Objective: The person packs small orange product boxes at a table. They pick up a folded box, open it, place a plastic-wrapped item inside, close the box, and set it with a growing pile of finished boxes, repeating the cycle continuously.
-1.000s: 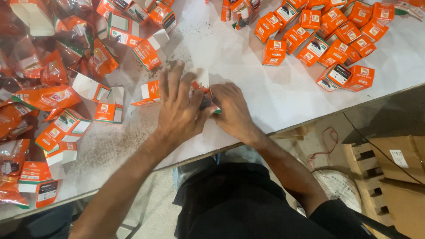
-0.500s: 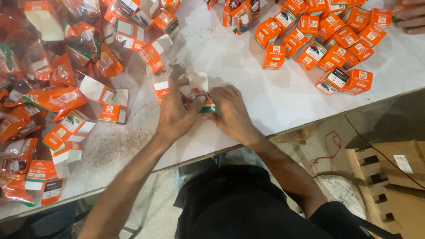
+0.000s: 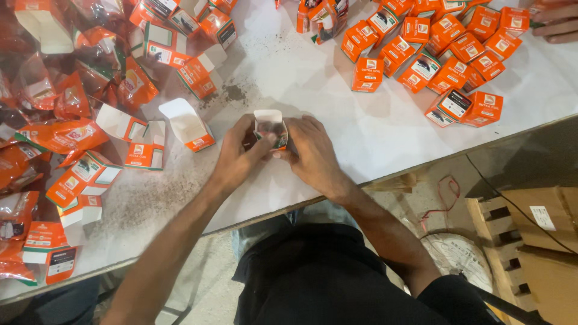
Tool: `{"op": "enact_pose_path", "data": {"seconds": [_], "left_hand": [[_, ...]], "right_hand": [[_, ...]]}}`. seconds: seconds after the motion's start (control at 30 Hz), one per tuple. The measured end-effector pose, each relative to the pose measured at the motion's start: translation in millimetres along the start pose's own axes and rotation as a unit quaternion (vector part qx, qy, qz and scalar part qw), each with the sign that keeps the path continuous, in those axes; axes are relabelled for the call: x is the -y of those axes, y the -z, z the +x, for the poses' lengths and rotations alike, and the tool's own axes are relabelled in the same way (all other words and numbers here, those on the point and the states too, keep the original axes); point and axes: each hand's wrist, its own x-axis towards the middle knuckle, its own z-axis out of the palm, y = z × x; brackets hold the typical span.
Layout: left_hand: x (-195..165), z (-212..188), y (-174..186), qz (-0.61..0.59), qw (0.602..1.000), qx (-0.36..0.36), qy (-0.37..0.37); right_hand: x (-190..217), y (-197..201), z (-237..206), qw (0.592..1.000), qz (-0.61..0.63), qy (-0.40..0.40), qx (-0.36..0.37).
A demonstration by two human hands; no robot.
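Fingers [image 3: 260,146] of the left hand [image 3: 235,162] are closing around the left side of a small open box [image 3: 270,127], thumb pressing against its front, while the fingers of the right hand [image 3: 313,153] are gripping the same box from the right. The box is standing upright between both hands, its white top flap lifted and its mouth open; something dark is showing inside, but what it is cannot be told. The hands are holding the box near the front edge of the white desk [image 3: 385,129], roughly midway along that edge.

Just to the left of the left hand, an empty orange and white box [image 3: 188,125] is lying on its side with its open end facing the far left corner. Further left, more open boxes [image 3: 144,149] are lying among shiny orange pouches [image 3: 60,135] that are crowding the left end of the desk. Toward the far right corner, a group of closed orange boxes [image 3: 433,48] is sitting well apart from the hands. Another person's hand [image 3: 557,23] is resting at the far right corner beside those boxes. Dark specks are scattered over the desk near the left front edge.
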Motion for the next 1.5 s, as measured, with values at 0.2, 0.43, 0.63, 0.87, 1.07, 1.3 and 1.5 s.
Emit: {"op": "enact_pose_path", "data": {"seconds": [0.2, 0.43, 0.63, 0.87, 1.07, 1.3, 1.5], "left_hand": [[9.6, 13.6, -3.0, 0.104, 0.991, -0.08, 0.02], [9.2, 16.4, -11.3, 0.126, 0.987, -0.097, -0.037], [-0.9, 7.7, 19.0, -0.265, 0.959, 0.078, 0.064], [4.9, 17.0, 24.9, -0.131, 0.989, 0.049, 0.05], [7.8, 16.2, 8.3, -0.068, 0.996, -0.023, 0.06], [11.3, -0.6, -10.9, 0.128, 0.952, -0.097, -0.26], [5.2, -16.4, 8.6, 0.263, 0.885, -0.007, -0.383]], "right_hand": [[2.2, -2.0, -2.4, 0.999, 0.029, -0.026, 0.009], [15.9, -0.1, -20.6, 0.999, 0.013, 0.047, 0.008], [14.7, -8.0, -19.5, 0.988, -0.14, 0.041, 0.05], [6.4, -15.2, -16.8, 0.994, -0.103, 0.04, -0.001], [10.5, -6.1, -16.5, 0.997, -0.065, 0.043, -0.015], [15.0, -5.1, -15.8, 0.999, -0.032, -0.008, -0.028], [8.5, -7.2, -18.9, 0.999, 0.009, -0.036, -0.038]]}}
